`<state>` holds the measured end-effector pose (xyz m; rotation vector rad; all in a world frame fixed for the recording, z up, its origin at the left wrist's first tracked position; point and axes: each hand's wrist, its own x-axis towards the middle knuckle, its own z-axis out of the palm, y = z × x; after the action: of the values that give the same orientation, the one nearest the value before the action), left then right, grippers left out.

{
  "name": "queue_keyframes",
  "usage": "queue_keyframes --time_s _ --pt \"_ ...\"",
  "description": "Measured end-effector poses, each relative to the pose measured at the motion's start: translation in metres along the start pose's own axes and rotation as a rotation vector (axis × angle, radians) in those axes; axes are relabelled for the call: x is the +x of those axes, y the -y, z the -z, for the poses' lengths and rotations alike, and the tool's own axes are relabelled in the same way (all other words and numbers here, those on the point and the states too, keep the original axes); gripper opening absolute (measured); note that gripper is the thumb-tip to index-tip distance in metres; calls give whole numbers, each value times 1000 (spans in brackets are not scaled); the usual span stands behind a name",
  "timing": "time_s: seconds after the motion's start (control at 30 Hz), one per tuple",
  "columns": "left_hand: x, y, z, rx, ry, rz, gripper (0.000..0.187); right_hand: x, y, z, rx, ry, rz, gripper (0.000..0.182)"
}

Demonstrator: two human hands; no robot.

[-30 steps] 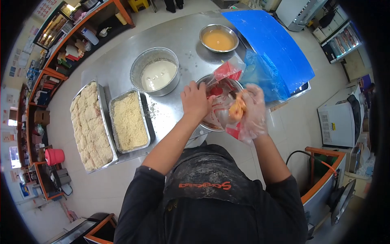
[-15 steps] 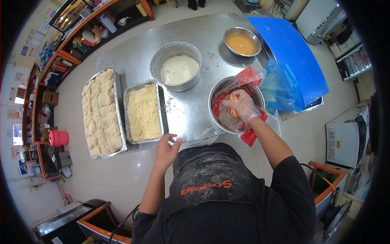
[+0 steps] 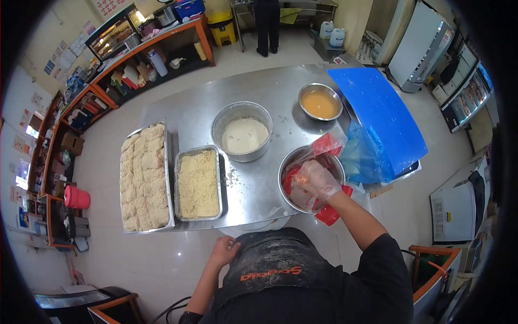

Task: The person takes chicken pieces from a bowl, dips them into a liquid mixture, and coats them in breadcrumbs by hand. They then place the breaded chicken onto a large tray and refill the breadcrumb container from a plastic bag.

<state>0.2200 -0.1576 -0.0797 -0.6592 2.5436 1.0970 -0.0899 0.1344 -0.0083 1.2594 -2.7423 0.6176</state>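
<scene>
My right hand (image 3: 319,181), in a clear plastic glove, reaches into a steel bowl (image 3: 281,186) holding a red-and-clear plastic bag (image 3: 327,144). Its fingers are closed around an orange-tinted piece of food (image 3: 303,181), mostly hidden by the glove. My bare left hand (image 3: 224,251) hangs low beside my flour-dusted apron (image 3: 275,254), fingers loosely curled and nothing visible in them. To the left stand a tray of pale crumbs (image 3: 198,183) and a longer tray of crumb-coated pieces (image 3: 144,181). A round pot of white batter (image 3: 244,136) sits beyond them.
A bowl of orange-yellow liquid (image 3: 319,103) is at the back right of the steel table (image 3: 259,189). A blue board (image 3: 377,108) and blue plastic bag (image 3: 367,155) lie along the right side. A person in dark trousers (image 3: 267,27) stands at the back.
The view has tilted up, showing more of the room. My right hand stays in the bowl but its fingers have turned downward. My left hand has drawn back from the table edge toward the apron.
</scene>
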Motion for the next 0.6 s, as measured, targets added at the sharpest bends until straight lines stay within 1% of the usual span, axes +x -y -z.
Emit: queue_keyframes --time_s 0.07,0.13,0.17,0.27,0.33,0.4,0.47,0.5,0.6 --pt "-4 3 1 24 42 36 35 -2 5 -4 174 216 -216 21" --pt "-8 7 3 33 66 76 35 -8 12 -4 -74 133 -73 20" --pt "-11 9 3 32 72 97 35 -8 14 -2 -97 43 -1 19" --pt "-16 38 -7 50 54 128 36 -13 20 10 -95 -48 29 19" --pt "-19 66 -14 77 52 156 36 -13 33 20 130 7 -224 18" --pt "-23 94 -20 110 73 205 37 -12 35 18 211 79 -329 19" --pt "-27 142 -34 175 133 252 39 -7 27 6 142 168 -287 21" --pt "-27 159 -38 207 160 274 40 -6 34 13 359 172 -405 23" --pt "-39 177 -33 158 270 464 48 -5 38 23 598 139 -700 22"
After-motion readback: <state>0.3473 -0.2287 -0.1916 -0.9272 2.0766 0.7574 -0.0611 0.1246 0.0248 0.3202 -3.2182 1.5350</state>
